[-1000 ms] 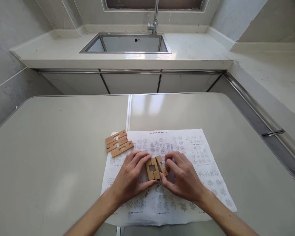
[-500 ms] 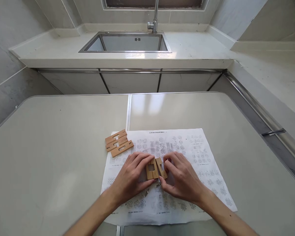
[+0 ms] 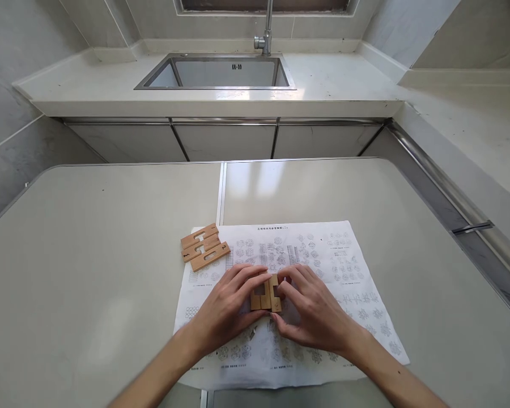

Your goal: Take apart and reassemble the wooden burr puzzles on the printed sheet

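Observation:
Notched wooden blocks (image 3: 266, 300) stand side by side on the printed sheet (image 3: 318, 374), with a square opening between two of them. My left hand (image 3: 229, 300) grips them from the left, fingers at the top edge and thumb at the bottom. My right hand (image 3: 312, 303) has its curled fingers and thumb on the rightmost block (image 3: 275, 294), which lies against the others. Three flat wooden pieces with slots and numbers, one of them marked 2 (image 3: 210, 256), lie together at the sheet's upper left corner.
The sheet lies on a pale folding table (image 3: 89, 255) with a metal seam down its middle. Beyond are a counter (image 3: 335, 79), a steel sink (image 3: 215, 88) and a faucet (image 3: 266, 42). Another counter (image 3: 476, 124) runs along the right.
The rightmost block, tilted and slightly apart before, has moved left and now stands straight against the others. My right hand has shifted slightly left with it.

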{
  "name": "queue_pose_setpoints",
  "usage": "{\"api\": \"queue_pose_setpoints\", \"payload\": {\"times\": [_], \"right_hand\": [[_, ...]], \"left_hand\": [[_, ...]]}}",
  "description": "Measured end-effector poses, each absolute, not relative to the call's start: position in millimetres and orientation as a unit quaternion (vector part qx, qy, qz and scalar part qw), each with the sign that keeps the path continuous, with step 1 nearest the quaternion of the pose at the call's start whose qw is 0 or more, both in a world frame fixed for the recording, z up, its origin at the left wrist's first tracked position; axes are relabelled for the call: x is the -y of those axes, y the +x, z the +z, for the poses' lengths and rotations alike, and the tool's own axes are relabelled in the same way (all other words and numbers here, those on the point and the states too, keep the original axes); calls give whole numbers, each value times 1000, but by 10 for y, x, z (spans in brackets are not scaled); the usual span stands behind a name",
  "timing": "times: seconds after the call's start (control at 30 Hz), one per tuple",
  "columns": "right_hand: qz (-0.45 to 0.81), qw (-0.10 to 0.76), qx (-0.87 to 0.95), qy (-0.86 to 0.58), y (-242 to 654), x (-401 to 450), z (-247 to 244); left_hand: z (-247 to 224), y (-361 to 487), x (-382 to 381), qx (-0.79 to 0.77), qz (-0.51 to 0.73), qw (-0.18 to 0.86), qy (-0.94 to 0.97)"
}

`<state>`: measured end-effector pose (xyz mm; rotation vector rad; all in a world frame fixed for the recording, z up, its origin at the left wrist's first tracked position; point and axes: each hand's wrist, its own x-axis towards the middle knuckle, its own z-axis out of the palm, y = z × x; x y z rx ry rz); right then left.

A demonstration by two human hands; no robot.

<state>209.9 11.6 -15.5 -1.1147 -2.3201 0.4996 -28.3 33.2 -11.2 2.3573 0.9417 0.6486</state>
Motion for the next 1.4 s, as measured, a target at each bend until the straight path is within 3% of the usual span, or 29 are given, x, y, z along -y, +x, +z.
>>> {"api": "queue_pose_setpoints", "payload": {"times": [0.6, 0.83, 1.17, 1.4], "right_hand": [[218, 277, 849, -394, 2108, -111, -175], [232, 289, 832, -414, 2172, -130, -209], [226, 288, 840, -400, 2159, -129, -269], [230, 293, 837, -400, 2149, -132, -261]], "left_hand": [[-122, -264, -319, -348, 265, 276, 856], [-26, -504, -235, -433, 262, 264, 821], [-64, -982, 40, -579, 267, 141, 757], [-75, -1057, 22, -575, 263, 119, 766]]}}
